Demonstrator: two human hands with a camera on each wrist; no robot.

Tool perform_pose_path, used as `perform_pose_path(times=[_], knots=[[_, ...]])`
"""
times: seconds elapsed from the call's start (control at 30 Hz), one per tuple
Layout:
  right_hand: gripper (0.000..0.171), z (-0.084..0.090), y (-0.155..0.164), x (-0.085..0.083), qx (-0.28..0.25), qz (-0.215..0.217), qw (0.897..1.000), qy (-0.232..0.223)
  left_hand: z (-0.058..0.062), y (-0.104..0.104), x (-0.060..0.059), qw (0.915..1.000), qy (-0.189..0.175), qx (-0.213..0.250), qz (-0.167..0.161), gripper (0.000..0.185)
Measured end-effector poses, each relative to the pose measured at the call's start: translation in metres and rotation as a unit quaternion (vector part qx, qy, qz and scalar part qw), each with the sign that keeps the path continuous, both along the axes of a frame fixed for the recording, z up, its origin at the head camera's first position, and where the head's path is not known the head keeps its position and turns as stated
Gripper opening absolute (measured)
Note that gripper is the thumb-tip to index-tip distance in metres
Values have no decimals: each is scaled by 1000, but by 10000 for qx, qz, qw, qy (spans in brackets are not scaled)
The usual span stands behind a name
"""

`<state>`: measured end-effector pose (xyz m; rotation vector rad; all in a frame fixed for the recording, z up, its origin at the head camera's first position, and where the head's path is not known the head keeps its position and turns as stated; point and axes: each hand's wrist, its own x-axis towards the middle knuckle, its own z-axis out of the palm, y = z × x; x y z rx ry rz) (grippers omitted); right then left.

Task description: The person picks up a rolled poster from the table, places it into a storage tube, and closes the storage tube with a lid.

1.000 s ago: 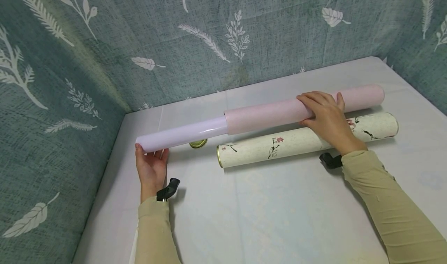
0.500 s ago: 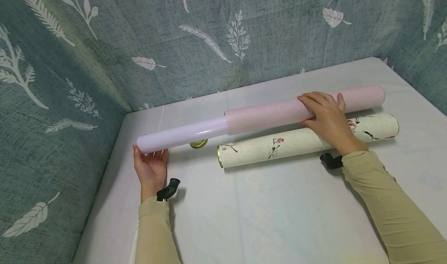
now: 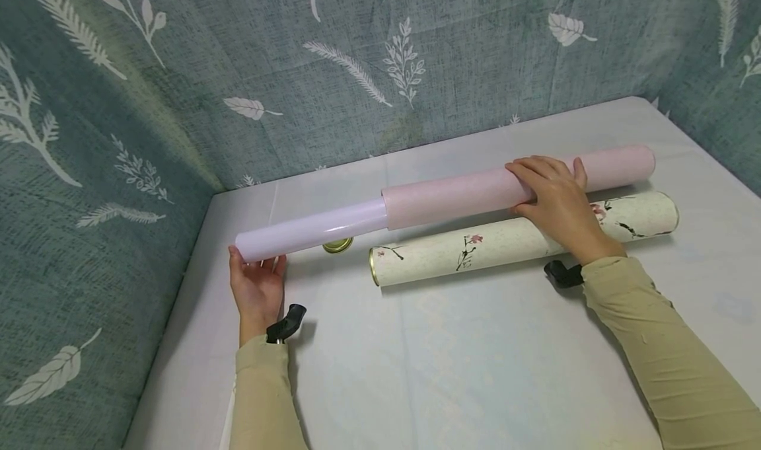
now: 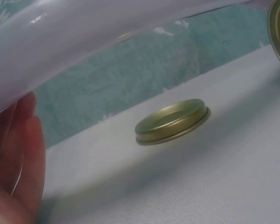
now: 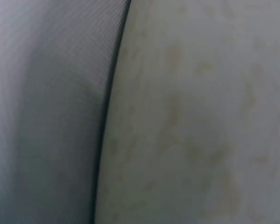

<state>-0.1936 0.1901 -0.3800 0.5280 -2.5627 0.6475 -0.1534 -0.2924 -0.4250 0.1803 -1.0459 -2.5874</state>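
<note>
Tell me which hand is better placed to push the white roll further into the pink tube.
Left. The left hand cups the free end of the white roll, while the right hand grips the pink tube mid-length, steadying it.

Head view: from above and behind both hands, facing forward and down over the surface (image 3: 475, 371) toward the curtained corner; wide, taking in the whole scene. Left wrist view: low, close to the surface, facing along it under the white roll (image 4: 84, 37) toward the gold lid (image 4: 172, 121); roll (image 3: 309, 228) and lid (image 3: 337, 244) also appear in the head view. Right wrist view: pressed against the cream tube (image 5: 200, 116), blurred; the same tube (image 3: 505, 242) lies in the head view.
</note>
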Motion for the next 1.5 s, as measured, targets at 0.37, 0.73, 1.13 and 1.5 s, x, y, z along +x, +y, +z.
perform_pose_path(times=[0.37, 0.73, 1.13, 1.5], knots=[[68, 0, 1, 1, 12, -33, 10000, -45, 0, 3, -1, 9998, 27, -196, -96, 46], [68, 2, 0, 1, 15, -1, 10000, -61, -2, 3, -2, 9992, 72, -368, -111, 49], [68, 4, -2, 0, 33, 45, 10000, 59, -1, 2, -3, 9977, 98, -610, -270, 48], [67, 0, 0, 2, 52, 45, 10000, -14, -1, 5, -1, 9978, 86, -574, -320, 46]])
